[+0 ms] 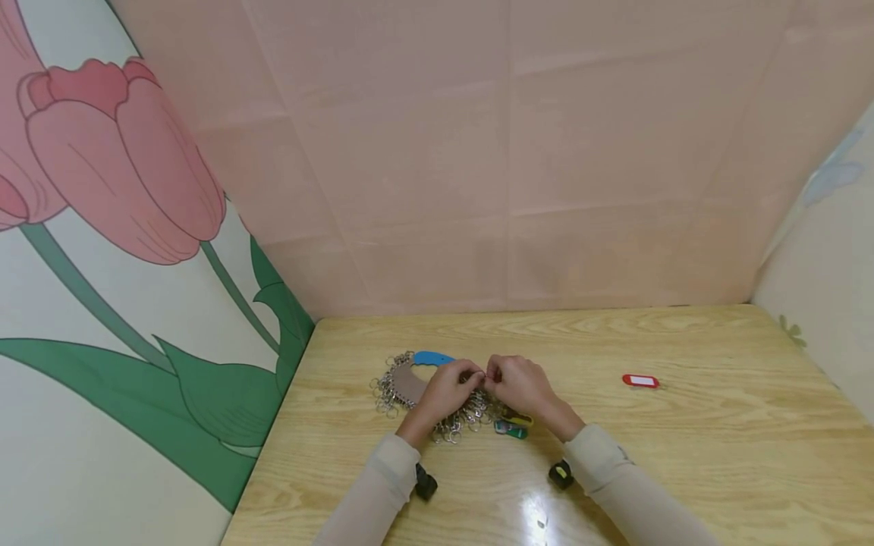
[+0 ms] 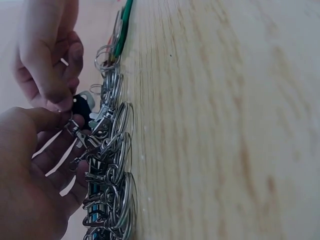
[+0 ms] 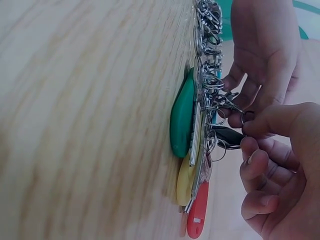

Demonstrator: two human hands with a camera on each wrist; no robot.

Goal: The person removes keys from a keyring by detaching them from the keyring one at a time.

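Note:
My left hand (image 1: 445,393) and right hand (image 1: 522,385) meet fingertip to fingertip over a key holder, a brownish plate (image 1: 406,384) with a blue handle (image 1: 432,358) and many snap hooks and metal rings along its edge. In the right wrist view, both thumbs and forefingers pinch a split ring (image 3: 243,119) joined to a snap hook. Beside the fingers hangs a black-headed key (image 3: 227,136), partly hidden. Below the right hand lie keys with green (image 3: 183,117), yellow (image 3: 186,185) and red (image 3: 198,212) heads, attached at the holder's edge.
A red key tag (image 1: 640,381) with a white label lies alone on the wooden table (image 1: 717,447), to the right. A pink covered wall (image 1: 505,189) rises behind the table, and a tulip-printed panel (image 1: 123,167) stands at the left. Black devices (image 1: 561,475) sit under both wrists.

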